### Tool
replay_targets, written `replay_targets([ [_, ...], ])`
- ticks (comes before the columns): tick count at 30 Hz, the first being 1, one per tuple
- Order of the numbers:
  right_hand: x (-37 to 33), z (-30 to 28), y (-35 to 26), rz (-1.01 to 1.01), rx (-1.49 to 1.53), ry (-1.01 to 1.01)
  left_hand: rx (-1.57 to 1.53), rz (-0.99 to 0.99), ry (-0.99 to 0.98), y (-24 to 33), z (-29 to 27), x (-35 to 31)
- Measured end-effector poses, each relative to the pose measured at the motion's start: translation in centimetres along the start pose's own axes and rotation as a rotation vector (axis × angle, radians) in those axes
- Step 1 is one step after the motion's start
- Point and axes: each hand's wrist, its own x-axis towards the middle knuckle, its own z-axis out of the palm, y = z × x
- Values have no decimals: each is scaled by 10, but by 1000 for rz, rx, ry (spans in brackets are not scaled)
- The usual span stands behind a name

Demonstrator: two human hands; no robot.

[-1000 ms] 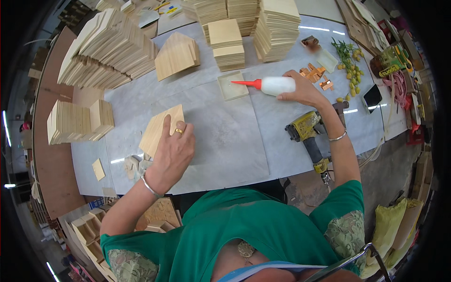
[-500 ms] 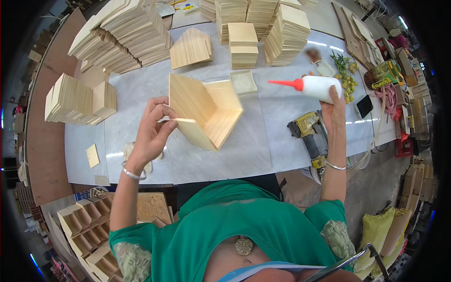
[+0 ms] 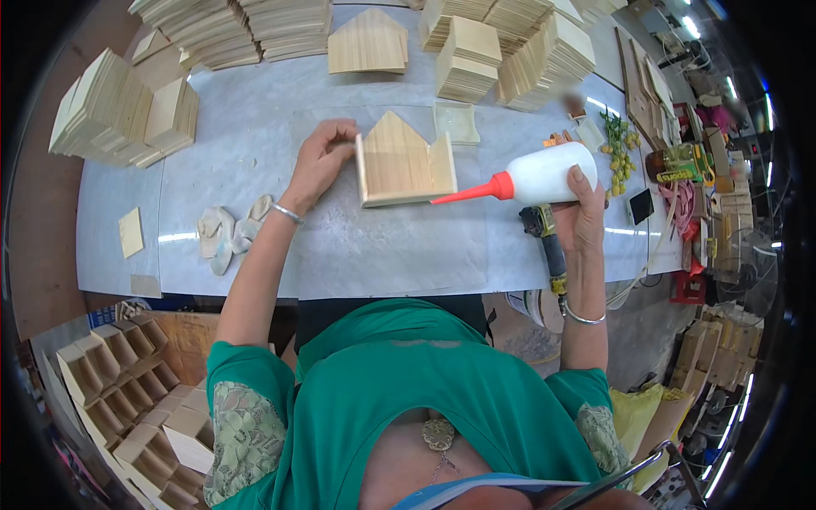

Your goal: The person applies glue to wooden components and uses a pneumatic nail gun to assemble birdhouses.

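A small wooden house-shaped box (image 3: 395, 161) with a peaked back panel and low side walls lies on the table, its open side up. My left hand (image 3: 323, 157) is at its left wall, fingers bent and closed on that edge; the fingertips are partly hidden. My right hand (image 3: 585, 200) is wrapped round a white squeeze bottle (image 3: 552, 174) with a long red nozzle. The bottle is tilted sideways, and the nozzle tip is at the lower right edge of the box. Below the bottle a yellow and black nail gun (image 3: 551, 246) lies on the table.
Stacks of thin wooden panels (image 3: 110, 106) line the far side and left. Peaked panels (image 3: 367, 42) lie at the back, near a shallow white dish (image 3: 457, 123). Pale rag-like pieces (image 3: 225, 234) lie left; yellow fruit (image 3: 625, 153) and a phone (image 3: 640, 206) right. Finished-looking boxes (image 3: 110, 374) fill the lower left.
The box has come down onto the table and turned so its peak points away. My right hand has brought the bottle left and down, its nozzle now at the box edge.
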Motion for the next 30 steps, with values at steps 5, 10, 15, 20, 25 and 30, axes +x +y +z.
replay_targets([
  [5, 9, 35, 5, -21, -16, -40, 274, 65, 270, 11, -5, -20],
  [10, 18, 57, 14, -48, -101, -137, 210, -33, 335, 0, -21, -67],
  [15, 27, 71, 18, -68, -136, -207, 335, 27, 361, -1, -18, -73],
  [20, 31, 78, 18, -81, -247, -220, 447, 107, 361, -4, -19, -70],
  [25, 34, 76, 21, -97, -256, -242, 468, 138, 355, -3, -18, -69],
  [30, 36, 77, 21, -136, -271, -260, 426, 160, 376, -7, -19, -69],
])
